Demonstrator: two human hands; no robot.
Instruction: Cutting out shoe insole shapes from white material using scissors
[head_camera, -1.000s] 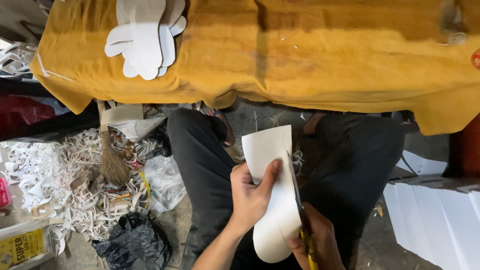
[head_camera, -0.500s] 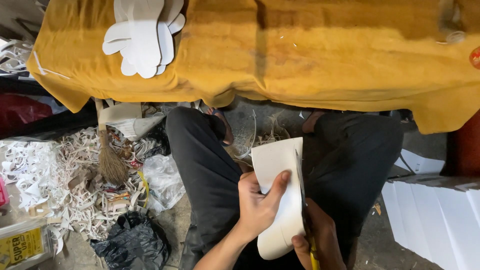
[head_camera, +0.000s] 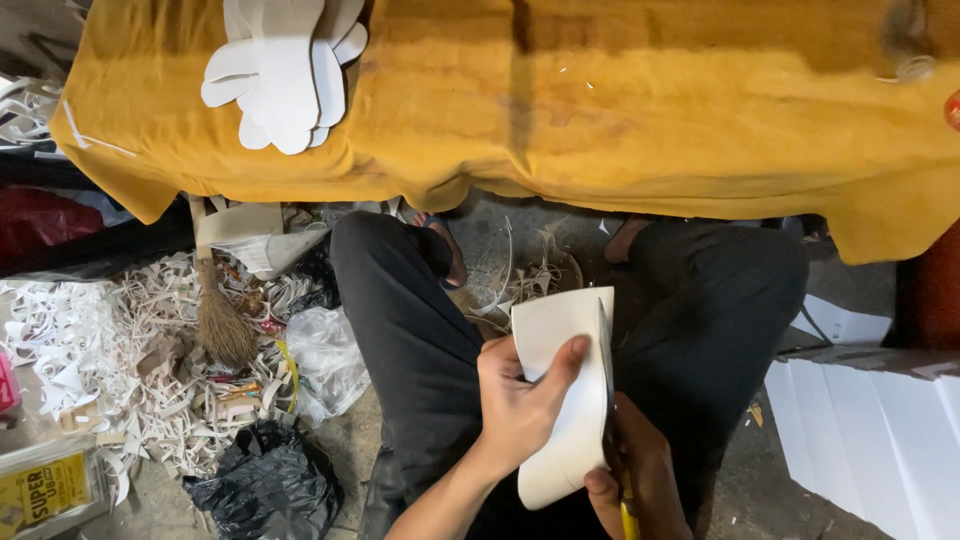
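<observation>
My left hand (head_camera: 520, 405) grips a white card sheet (head_camera: 562, 395) over my lap, thumb across its face. The sheet's lower end is rounded and its upper end square. My right hand (head_camera: 635, 485) holds yellow-handled scissors (head_camera: 612, 420), whose dark blade runs up the sheet's right edge. Both hands sit between my dark-trousered knees, below a table draped in mustard cloth (head_camera: 640, 110). A stack of cut white sole-shaped pieces (head_camera: 285, 75) lies on that cloth at the upper left.
White paper offcuts (head_camera: 100, 350) and a small straw broom (head_camera: 222, 325) litter the floor on the left, with a clear plastic bag (head_camera: 330, 360) and a black bag (head_camera: 265, 485). A stack of white sheets (head_camera: 870, 425) stands at the right. Curled trimmings (head_camera: 525, 280) lie between my feet.
The sheet and both hands have shifted slightly right and down. The sheet has turned a little in my left hand as the scissors travel along its right edge.
</observation>
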